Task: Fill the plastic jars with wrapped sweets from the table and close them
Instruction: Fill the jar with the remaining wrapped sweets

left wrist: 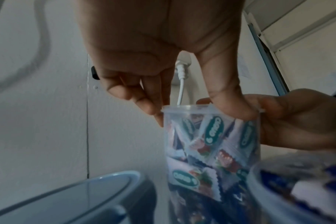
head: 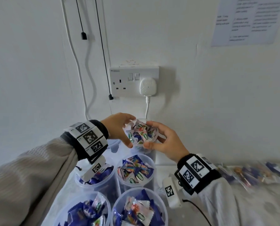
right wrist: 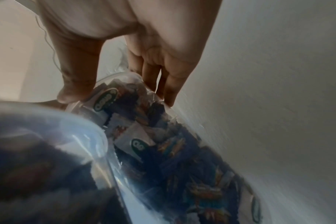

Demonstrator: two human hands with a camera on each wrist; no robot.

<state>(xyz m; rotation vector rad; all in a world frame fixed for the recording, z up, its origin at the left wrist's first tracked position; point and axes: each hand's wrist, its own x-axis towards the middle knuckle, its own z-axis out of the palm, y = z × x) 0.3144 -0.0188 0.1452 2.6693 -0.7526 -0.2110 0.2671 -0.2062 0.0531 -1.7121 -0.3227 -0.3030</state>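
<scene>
Hidden or unclear: loose sweets [head: 256, 173] at the head view's right edge are motion-blurred; front jars cut off at the bottom edge. Far jar [head: 140, 136], frame centre, upright against the wall: clear plastic, lid [left wrist: 188, 108] on, packed with white and blue wrapped sweets. Left hand [head: 118, 129] and right hand [head: 165, 142] flank it, curled fingers gripping the lid rim.

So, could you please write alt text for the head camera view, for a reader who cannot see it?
Both hands, left hand and right hand, grip the clear lid on a sweet-filled far jar by the wall. Four open jars of wrapped sweets stand nearer; loose sweets lie blurred at right.
</scene>
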